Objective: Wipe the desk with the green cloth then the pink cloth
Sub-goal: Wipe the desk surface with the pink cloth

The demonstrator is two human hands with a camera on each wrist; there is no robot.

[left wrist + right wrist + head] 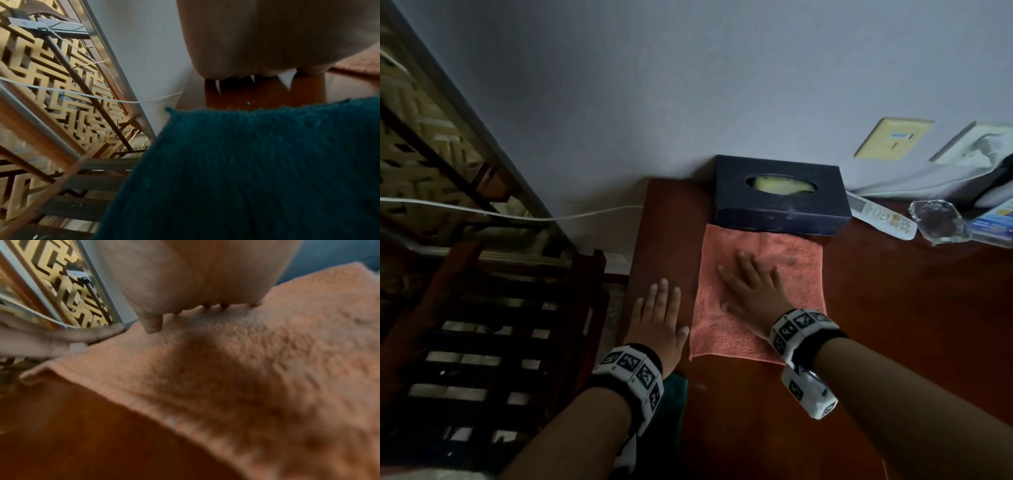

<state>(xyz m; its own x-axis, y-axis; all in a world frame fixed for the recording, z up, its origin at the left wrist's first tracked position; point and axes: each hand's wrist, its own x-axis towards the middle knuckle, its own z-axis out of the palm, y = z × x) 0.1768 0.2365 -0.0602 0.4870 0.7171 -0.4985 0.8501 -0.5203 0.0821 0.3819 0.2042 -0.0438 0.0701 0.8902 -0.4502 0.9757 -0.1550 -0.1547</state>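
Note:
The pink cloth [794, 274] [246, 369] lies spread flat on the dark wooden desk [893, 308], its far edge against a tissue box. My right hand [750, 284] [197, 280] presses flat on it with straight, spread fingers. My left hand [659, 315] [267, 35] rests flat on the bare desk just left of the pink cloth, fingers straight. The green cloth [673, 394] [246, 170] lies under my left wrist at the desk's near left corner, mostly hidden in the head view.
A dark tissue box [780, 195] stands at the back against the wall. A white remote [880, 216], a glass ashtray [938, 222] and papers sit at the back right. A slatted wooden chair [493, 325] stands left of the desk edge.

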